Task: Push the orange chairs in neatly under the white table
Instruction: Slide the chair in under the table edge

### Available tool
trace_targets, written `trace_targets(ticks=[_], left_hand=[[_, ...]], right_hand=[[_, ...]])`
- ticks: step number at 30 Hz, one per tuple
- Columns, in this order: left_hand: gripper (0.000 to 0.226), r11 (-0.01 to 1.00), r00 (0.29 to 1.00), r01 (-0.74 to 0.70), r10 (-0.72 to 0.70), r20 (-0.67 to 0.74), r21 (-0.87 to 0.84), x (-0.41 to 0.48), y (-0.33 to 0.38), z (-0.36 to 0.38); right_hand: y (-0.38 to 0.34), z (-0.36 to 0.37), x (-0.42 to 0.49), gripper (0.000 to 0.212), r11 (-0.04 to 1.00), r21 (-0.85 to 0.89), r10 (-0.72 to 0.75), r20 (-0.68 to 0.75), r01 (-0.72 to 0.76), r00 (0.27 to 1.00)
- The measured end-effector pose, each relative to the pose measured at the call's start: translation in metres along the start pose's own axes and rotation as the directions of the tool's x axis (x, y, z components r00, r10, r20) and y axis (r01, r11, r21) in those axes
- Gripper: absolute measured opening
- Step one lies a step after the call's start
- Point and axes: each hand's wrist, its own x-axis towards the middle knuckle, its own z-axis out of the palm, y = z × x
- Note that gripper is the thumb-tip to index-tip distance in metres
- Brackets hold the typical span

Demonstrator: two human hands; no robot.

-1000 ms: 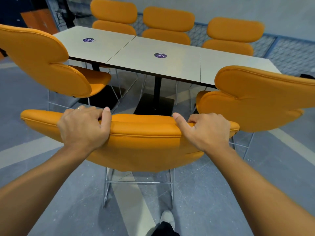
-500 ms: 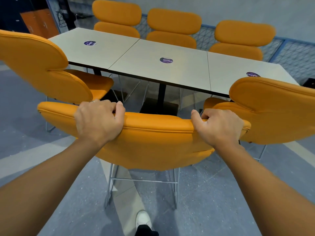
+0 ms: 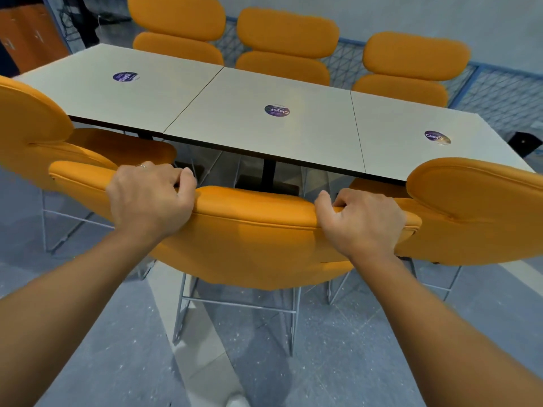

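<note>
Orange padded chair on a wire-frame base (image 3: 249, 239) is standing directly before you, its backrest just short of the near edge of the long white counter (image 3: 235, 113). You are gripping the backrest's top rim with both hands: your left hand (image 3: 150, 198) and right hand (image 3: 364, 221) are each curling their fingers (image 3: 185, 177) over it. Matching orange chairs are flanking it, one at left (image 3: 32, 133) and one at right (image 3: 476, 212).
</note>
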Motion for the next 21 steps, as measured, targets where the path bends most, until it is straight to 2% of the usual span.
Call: trace_targets(ticks=[14, 21], left_hand=[[0.055, 0.999, 1.0, 0.018, -0.017, 0.021, -0.032, 0.116, -0.027, 0.076], [0.057, 0.998, 0.999, 0.005, -0.002, 0.049, -0.058, 0.132, -0.041, 0.088]], right_hand=[[-0.037, 0.059, 0.111, 0.06, 0.998, -0.059, 0.035, 0.032, -0.034, 0.999], [-0.051, 0.066, 0.116, 0.055, 0.997, -0.052, 0.056, -0.004, -0.056, 0.998]])
